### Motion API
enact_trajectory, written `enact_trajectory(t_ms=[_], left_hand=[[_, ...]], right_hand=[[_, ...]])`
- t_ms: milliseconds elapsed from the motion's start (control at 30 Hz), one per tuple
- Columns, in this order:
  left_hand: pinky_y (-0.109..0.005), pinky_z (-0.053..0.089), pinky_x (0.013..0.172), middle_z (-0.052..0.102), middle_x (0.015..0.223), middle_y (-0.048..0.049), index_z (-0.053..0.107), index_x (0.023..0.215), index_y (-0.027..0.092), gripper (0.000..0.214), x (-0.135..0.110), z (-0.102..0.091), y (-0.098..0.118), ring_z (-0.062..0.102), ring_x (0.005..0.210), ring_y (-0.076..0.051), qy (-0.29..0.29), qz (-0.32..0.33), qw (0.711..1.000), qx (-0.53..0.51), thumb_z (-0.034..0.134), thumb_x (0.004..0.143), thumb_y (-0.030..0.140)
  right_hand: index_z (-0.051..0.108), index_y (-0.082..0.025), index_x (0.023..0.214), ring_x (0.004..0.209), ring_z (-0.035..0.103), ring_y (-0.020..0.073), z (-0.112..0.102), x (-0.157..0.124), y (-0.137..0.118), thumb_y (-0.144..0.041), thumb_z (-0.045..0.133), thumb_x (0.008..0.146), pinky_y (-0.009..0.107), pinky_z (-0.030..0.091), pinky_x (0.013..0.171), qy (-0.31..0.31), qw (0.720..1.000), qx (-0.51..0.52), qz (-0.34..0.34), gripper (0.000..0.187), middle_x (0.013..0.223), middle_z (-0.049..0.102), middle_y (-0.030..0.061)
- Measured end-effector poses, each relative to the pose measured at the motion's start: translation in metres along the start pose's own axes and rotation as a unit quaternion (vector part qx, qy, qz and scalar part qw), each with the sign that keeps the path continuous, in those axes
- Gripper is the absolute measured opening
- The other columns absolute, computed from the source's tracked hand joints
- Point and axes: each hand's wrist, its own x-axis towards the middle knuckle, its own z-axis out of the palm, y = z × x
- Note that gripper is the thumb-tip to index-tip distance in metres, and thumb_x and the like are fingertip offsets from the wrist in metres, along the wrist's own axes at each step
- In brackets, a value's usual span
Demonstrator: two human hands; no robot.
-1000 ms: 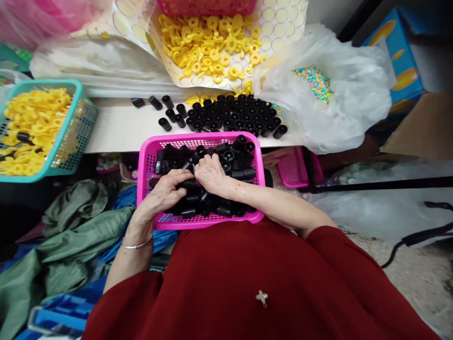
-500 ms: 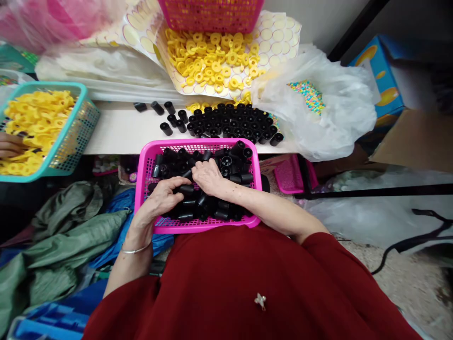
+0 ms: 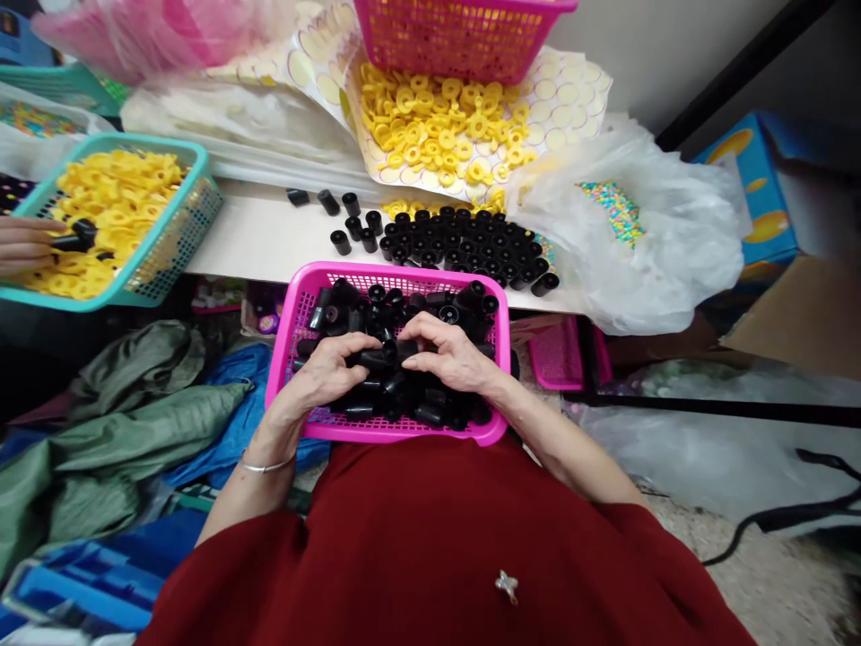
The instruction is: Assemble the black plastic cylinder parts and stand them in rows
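Observation:
A pink basket full of small black plastic cylinders sits in front of my body, just below the table edge. Over its left half, my left hand pinches a black cylinder that lies sideways, pointing right. Facing it, my right hand grips a dark round piece between thumb and fingers. The two pieces are end to end, close together; whether they touch I cannot tell. On the table just beyond, many more black cylinders stand upright in a packed group.
Yellow plastic rings lie on a patterned sheet below another pink basket. At left, a co-worker's hand holds a black piece over a teal basket of yellow parts. A clear bag with colourful beads stands right.
My right hand has drawn back from among the cylinders, now holding a dark piece opposite my left hand's cylinder. The view has shifted slightly. The co-worker's hand has lifted with a black piece.

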Motion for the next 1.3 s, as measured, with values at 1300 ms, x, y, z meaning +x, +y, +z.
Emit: enact_trajectory(t_ms=[1300], left_hand=[[-0.038, 0.051, 0.086, 0.063, 0.114, -0.0085, 0.063, 0.116, 0.021, 0.045, -0.018, 0.016, -0.010, 0.063, 0.096, -0.026, 0.175, -0.078, 0.944, 0.269, 0.059, 0.072, 0.032]], right_hand=[[0.038, -0.017, 0.135, 0.095, 0.061, 0.0188, 0.014, -0.008, -0.011, -0.021, 0.058, 0.087, 0.034, 0.055, 0.084, -0.051, 0.975, -0.213, 0.030, 0.053, 0.132, 0.049, 0.0145]])
